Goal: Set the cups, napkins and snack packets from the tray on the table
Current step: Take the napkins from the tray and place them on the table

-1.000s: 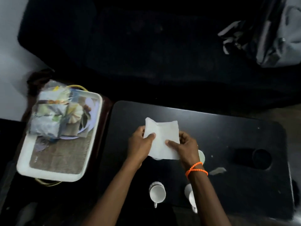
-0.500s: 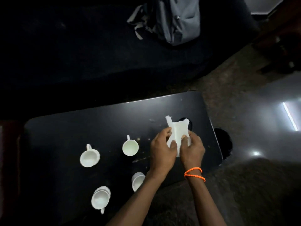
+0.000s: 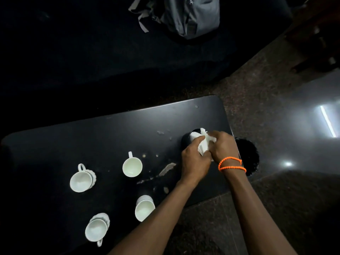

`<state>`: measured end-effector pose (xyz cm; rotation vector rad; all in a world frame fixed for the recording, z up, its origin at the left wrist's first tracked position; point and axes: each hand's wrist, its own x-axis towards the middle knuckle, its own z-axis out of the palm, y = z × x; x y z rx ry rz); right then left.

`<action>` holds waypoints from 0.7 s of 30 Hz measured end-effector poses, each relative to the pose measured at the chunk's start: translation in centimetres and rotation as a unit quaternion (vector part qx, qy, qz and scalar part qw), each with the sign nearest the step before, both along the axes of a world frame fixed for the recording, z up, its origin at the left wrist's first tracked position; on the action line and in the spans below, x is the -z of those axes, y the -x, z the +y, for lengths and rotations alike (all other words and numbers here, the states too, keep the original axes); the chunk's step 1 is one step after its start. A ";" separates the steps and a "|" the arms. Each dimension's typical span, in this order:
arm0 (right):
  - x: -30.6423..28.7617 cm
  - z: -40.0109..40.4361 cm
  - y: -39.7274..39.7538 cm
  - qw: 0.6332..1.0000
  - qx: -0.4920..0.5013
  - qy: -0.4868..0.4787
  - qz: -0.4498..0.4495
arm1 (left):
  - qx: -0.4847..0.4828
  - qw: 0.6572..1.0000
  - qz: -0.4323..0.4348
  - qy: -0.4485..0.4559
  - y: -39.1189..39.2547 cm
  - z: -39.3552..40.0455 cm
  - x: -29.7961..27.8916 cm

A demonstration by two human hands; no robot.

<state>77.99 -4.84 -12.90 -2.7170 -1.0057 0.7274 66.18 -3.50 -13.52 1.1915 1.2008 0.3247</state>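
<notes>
White paper napkins (image 3: 203,143), folded into a small wad, sit right of centre in the frame, gripped by both hands over a round black holder (image 3: 186,140) on the right end of the table.

Nearest the bottom edge, two bare forearms rise from the lower middle and lower right. At lower left, a white ceramic cup with a ribbed side (image 3: 96,227) stands near the front edge of the black rectangular table (image 3: 73,140), handle toward the viewer. A second white cup (image 3: 144,208) stands to its right, just beside the left forearm. Further up are a third white cup (image 3: 81,179) at left and a fourth (image 3: 132,166) near the middle, both with handles pointing away. Pale crumbs and a scrap lie between the cups and the hands.

The left hand (image 3: 195,161) has its fingers curled closed around the napkins' left side. The right hand (image 3: 223,146), an orange beaded bracelet (image 3: 230,163) on its wrist, pinches the right side, fingers bent tight.

Beyond the table lies speckled dark floor (image 3: 257,100). At the top centre, a grey fabric backpack (image 3: 191,17) rests on a very dark seat.
</notes>
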 end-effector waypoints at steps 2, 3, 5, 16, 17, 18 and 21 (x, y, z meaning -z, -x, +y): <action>0.2 0.9 -0.7 0.999 0.010 0.036 -0.001 | -0.008 1.000 0.004 0.011 -0.6 0.4 0.4; 0.2 1.2 -0.9 0.998 0.007 0.058 0.001 | -0.014 1.000 0.004 0.020 -0.8 0.5 0.6; 0.4 2.1 -0.9 0.995 -0.011 0.096 0.007 | -0.036 0.999 0.000 0.037 -0.9 0.8 0.8; 1.6 0.9 -0.3 0.996 0.074 -0.046 -0.024 | -0.200 0.975 0.008 0.097 0.8 1.5 2.9; 2.0 0.6 -0.1 0.996 0.060 -0.060 -0.007 | -0.196 0.976 0.002 0.094 0.9 1.6 3.1; 2.3 0.3 0.2 0.996 0.048 -0.078 0.014 | -0.192 0.977 -0.004 0.095 1.0 1.7 3.2; 2.8 -0.4 0.4 0.977 0.111 -0.172 0.054 | -0.159 0.981 -0.010 0.111 1.2 2.2 4.0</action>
